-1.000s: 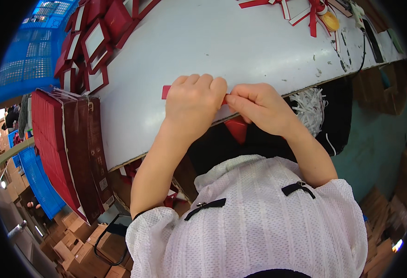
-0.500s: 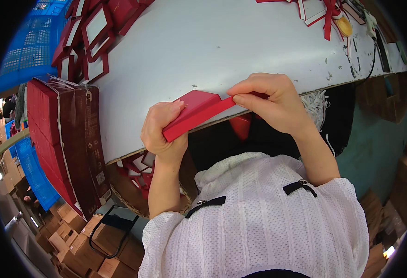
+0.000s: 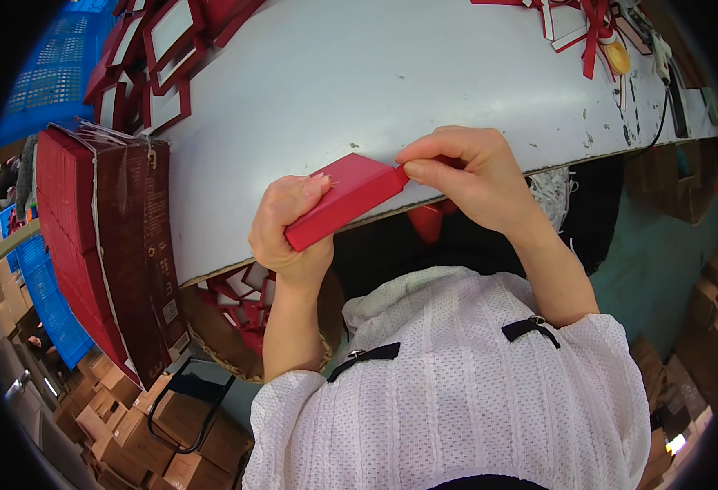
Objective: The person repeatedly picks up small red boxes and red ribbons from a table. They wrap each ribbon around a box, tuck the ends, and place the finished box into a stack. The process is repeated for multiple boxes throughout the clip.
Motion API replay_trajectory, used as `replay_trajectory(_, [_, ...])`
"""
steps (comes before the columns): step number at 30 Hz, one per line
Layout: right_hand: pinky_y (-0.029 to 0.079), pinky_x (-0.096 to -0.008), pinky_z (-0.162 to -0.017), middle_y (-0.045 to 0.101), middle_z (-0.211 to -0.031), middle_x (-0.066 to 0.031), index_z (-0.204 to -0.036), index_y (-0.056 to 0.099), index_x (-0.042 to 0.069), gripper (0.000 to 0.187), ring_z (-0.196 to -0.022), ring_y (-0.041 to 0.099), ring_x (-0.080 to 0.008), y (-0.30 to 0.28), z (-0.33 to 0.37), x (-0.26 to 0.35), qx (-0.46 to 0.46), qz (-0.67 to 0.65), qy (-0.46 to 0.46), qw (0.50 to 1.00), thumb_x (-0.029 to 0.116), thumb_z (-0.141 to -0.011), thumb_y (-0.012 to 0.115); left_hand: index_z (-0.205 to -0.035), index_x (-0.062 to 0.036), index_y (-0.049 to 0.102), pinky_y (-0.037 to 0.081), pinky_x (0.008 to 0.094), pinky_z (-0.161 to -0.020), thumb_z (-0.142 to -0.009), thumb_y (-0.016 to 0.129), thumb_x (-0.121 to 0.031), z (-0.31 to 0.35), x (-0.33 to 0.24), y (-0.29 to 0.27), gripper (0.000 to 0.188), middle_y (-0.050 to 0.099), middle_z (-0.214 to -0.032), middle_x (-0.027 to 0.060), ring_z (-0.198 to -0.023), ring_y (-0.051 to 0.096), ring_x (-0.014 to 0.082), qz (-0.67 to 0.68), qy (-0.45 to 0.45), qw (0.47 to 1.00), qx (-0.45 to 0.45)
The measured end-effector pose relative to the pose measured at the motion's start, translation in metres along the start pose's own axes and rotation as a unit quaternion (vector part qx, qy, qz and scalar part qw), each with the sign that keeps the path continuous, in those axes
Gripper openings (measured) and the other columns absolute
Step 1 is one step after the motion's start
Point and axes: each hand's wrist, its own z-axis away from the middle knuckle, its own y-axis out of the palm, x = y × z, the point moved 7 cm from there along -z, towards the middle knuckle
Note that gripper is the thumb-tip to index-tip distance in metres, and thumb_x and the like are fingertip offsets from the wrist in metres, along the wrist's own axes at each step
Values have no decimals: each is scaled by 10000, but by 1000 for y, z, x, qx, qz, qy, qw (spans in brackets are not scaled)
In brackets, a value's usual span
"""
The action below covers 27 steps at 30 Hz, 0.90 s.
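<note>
My left hand [image 3: 281, 219] is wrapped round the left end of a flat red box [image 3: 349, 201], its thumb on top. The box is tilted over the near edge of the white table. At the box's right corner, my right hand [image 3: 477, 175] pinches a narrow red strip [image 3: 402, 172] between thumb and fingers. The strip looks like ribbon or covering paper; most of it is hidden by the fingers, and dark red shows behind them too.
Red boxes with white insides [image 3: 171, 41] pile up at the table's far left. Red ribbons and a yellow roll [image 3: 616, 57] lie far right. A large carton of red boxes [image 3: 122, 245] stands left. Below the table edge is a bin [image 3: 326, 335] of red-and-white pieces.
The right hand has shifted slightly left, closer to the box. The strip between its fingers and the box now shows shorter. The left hand keeps its hold.
</note>
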Motion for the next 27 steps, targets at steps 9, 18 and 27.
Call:
replay_trajectory(9, [431,-200,-588,622,-723,-25,-874,637,-5,137,-649,529,-52,26,-3,-4,-16,-135,18,991,55,-765,581,-932,-37,528,424,314,-809,-679,633,14,-12,7,-10,279,590,-966,127,-926,552,240,-212,-92,973,-14])
replay_trajectory(18, [430,-210,-568,623,-695,-58,-854,633,-2,133,-616,553,-87,18,11,16,1,60,-35,998,75,-749,604,-811,-51,565,465,295,-579,-619,588,-97,-19,-25,36,198,594,-715,79,-634,590,236,-411,103,823,380])
replay_trajectory(27, [395,-225,-507,595,-633,-53,-850,648,18,125,-560,532,-118,4,7,26,19,126,-129,983,35,-730,616,-787,-20,547,494,292,-546,-590,690,-15,1,-23,-16,244,619,-715,118,-626,611,251,-149,84,981,90])
